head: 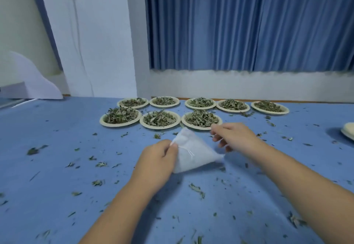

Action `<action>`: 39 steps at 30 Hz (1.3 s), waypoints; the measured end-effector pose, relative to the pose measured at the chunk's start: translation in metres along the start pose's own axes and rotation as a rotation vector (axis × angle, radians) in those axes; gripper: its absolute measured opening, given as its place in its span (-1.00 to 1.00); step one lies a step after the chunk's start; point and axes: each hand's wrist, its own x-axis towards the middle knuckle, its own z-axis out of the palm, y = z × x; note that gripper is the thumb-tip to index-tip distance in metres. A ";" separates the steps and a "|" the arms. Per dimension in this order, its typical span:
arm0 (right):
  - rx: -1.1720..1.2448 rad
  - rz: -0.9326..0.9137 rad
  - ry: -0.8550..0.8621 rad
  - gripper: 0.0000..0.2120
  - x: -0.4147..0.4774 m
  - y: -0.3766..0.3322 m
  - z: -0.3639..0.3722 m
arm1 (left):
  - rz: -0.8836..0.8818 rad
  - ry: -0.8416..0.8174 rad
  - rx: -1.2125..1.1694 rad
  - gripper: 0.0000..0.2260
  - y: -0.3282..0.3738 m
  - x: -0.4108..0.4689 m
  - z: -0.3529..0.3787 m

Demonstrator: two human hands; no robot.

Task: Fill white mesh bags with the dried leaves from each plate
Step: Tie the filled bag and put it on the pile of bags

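Observation:
A white mesh bag (193, 152) lies on the blue table cover, its drawstring showing near its middle. My left hand (158, 157) pinches the bag's left edge between thumb and fingers. My right hand (232, 136) hovers just right of the bag's top, fingers loosely curled and blurred, holding nothing that I can see. Beyond the bag stand several pale paper plates heaped with dried green leaves; the nearest plate (201, 127) sits right behind the bag.
Loose leaf bits are scattered all over the blue table cover (57, 176). A stack of empty plates (348, 131) shows at the right edge. A white wall and blue curtain stand behind the table's far edge.

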 end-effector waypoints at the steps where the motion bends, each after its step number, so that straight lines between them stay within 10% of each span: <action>1: 0.091 0.103 0.023 -0.75 0.015 0.004 -0.002 | -0.093 0.015 -0.125 -0.67 -0.003 0.002 -0.002; 11: 0.299 0.460 0.206 -0.69 0.114 0.025 -0.006 | -0.538 -0.011 -0.854 -0.83 -0.003 0.015 -0.011; 39: 0.119 0.320 0.117 -0.97 0.039 0.037 -0.053 | -0.513 0.106 -1.012 -0.87 -0.011 0.024 -0.005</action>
